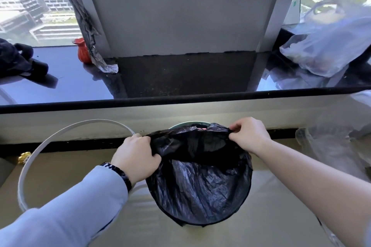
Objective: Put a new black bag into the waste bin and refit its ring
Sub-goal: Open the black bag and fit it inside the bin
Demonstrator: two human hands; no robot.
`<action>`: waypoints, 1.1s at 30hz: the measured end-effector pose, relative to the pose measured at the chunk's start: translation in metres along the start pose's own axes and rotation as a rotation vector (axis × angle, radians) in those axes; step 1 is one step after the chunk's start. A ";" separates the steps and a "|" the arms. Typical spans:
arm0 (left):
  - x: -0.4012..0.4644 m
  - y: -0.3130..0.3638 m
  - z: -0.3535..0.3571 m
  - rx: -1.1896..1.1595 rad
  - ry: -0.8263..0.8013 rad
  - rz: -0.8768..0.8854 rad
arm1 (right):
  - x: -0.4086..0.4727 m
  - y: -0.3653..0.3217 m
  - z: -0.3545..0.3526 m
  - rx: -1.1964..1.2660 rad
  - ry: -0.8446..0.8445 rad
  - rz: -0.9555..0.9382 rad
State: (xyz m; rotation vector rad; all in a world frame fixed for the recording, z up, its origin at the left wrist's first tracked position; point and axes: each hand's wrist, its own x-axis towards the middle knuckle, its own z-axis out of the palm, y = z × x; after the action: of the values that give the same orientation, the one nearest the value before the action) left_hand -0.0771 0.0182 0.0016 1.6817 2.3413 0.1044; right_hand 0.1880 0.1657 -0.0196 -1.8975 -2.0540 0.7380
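A black plastic bag (200, 184) lies over the round waste bin on the floor, covering most of its mouth. Only a sliver of the bin's pale rim (180, 125) shows at the far side. My left hand (138, 156) grips the bag's edge at the left of the bin. My right hand (249, 136) pinches the bag's edge at the far right. The white ring (40, 150) hangs around my left forearm, off the bin, its loop reaching out to the left.
A dark window ledge (180, 98) runs across just beyond the bin. On it stand a red vase (83, 51), dark cloth (18, 60) at left and a clear plastic bag (331, 46) at right. Another clear bag (331, 146) lies on the floor at right.
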 end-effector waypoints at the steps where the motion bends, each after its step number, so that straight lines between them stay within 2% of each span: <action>1: 0.002 0.000 0.002 0.034 0.006 -0.002 | -0.001 0.000 0.003 0.000 0.010 -0.001; 6: 0.011 -0.006 0.010 0.210 -0.032 -0.015 | 0.000 0.006 0.015 0.024 0.026 -0.042; 13: 0.021 -0.016 0.014 0.249 -0.072 0.044 | 0.006 0.019 0.026 0.077 -0.043 -0.071; 17: 0.028 -0.021 0.012 0.173 -0.121 0.079 | 0.010 0.027 0.022 0.121 -0.097 -0.060; 22: 0.039 -0.024 0.010 0.039 -0.175 0.068 | 0.009 0.032 0.023 0.345 -0.163 0.043; 25: 0.041 -0.019 0.010 0.046 -0.016 0.056 | 0.011 0.027 0.028 0.386 -0.136 -0.004; 28: 0.042 -0.007 0.015 0.151 0.200 0.152 | 0.016 0.017 0.032 0.296 -0.041 -0.137; 30: 0.047 0.003 0.020 0.155 0.240 0.210 | 0.018 0.011 0.037 0.227 0.007 -0.204; 33: 0.059 0.009 0.025 0.052 0.223 0.201 | 0.022 0.004 0.042 0.178 0.035 -0.213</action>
State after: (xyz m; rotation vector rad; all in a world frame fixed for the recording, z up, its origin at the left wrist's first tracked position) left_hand -0.0802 0.0742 -0.0306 2.0219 2.3375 0.2845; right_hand 0.1673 0.1795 -0.0602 -1.5581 -2.0531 0.7987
